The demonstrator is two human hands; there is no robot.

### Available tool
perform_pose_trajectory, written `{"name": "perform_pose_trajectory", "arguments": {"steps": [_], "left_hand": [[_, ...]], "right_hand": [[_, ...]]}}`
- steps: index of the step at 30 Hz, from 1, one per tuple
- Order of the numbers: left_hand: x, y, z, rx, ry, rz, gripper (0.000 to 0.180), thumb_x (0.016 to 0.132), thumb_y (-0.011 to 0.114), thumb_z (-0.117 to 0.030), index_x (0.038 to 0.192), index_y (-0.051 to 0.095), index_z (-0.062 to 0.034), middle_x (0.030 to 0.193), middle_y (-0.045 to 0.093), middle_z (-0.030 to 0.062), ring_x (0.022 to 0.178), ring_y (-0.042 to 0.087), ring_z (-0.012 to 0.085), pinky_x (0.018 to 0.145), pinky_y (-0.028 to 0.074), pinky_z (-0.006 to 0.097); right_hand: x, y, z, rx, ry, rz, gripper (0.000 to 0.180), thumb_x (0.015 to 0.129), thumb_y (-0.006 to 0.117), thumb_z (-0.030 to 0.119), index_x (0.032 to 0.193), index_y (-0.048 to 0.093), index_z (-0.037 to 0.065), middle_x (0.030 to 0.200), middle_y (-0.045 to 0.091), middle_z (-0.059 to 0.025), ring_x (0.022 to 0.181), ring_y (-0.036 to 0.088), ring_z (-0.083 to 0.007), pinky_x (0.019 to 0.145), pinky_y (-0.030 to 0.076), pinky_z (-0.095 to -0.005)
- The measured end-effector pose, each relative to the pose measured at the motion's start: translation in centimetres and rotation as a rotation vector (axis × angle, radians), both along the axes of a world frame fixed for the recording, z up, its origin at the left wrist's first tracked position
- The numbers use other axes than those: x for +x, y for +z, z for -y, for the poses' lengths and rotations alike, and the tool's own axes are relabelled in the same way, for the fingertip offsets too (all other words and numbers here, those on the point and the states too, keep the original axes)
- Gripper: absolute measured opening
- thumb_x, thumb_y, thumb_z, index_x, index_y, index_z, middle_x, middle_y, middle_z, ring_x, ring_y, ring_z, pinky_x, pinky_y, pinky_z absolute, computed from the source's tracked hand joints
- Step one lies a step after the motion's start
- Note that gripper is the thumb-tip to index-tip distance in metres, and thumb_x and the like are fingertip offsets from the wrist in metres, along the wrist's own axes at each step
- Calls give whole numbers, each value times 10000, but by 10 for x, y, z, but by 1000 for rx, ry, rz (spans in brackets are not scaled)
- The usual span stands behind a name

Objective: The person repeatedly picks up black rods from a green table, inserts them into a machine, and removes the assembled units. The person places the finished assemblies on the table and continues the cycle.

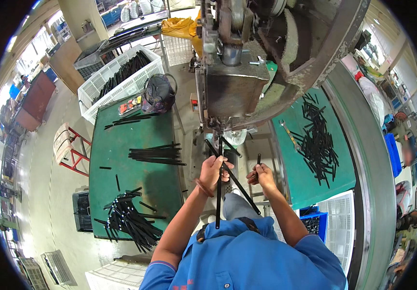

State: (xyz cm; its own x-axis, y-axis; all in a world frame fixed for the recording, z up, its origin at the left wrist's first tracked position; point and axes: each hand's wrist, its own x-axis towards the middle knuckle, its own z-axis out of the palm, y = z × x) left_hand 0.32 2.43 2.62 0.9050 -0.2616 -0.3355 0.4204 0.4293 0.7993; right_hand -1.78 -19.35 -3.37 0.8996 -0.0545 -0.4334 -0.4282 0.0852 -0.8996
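My left hand (212, 170) is closed round long black bars (219, 200) that cross each other, their lower ends reaching toward my lap. The upper ends of the bars lie just below the head of a large metal press (237, 92); whether they touch it I cannot tell. To the right, my right hand (262, 177) pinches a short black piece (259, 158) that sticks up from the fingers. Another short black bar (231, 146) slants beside the top of the long bars, below the press.
The left green table (121, 169) bears a row of black bars (156, 154), a heap of bars (130, 220) and a dark bag (159, 94). On the right table (297, 186) lie a black pile (319, 140) and a wrench (290, 135). A white crate (87, 104) stands far left.
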Motion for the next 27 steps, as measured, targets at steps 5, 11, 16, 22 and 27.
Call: {"name": "perform_pose_trajectory", "arguments": {"steps": [5,11,16,22,27], "left_hand": [[3,-8,-1,8,-25,29,244,950,464,-234,1000,493,3,836,627,150,535,518,119,460,463,279],[0,20,2,92,8,148,226,958,434,-214,978,484,5,795,612,132,508,506,110,441,442,245],[-18,24,-16,30,50,100,221,962,436,-217,979,513,-11,778,617,95,491,507,99,430,438,229],[-45,-10,-65,-1,319,94,234,961,442,-210,990,516,11,778,625,102,464,484,85,409,408,224],[-63,-19,-73,56,414,70,254,953,465,-243,992,535,-2,759,609,82,460,460,75,423,398,199]], "right_hand": [[2,-5,-1,58,-110,105,270,970,375,272,867,490,51,699,608,-90,550,565,-147,510,453,-272],[0,1,1,-227,-120,255,252,927,484,270,805,620,96,615,471,61,505,344,-44,471,278,-213],[37,32,-25,-286,104,536,200,878,607,196,986,617,28,648,471,66,595,407,-21,513,328,-206],[73,60,-74,-237,316,486,187,857,607,148,951,594,-13,701,586,-41,639,493,-97,589,411,-265],[71,24,-85,-282,288,452,173,843,607,140,900,587,-22,697,601,-100,628,525,-115,592,435,-287]]}}
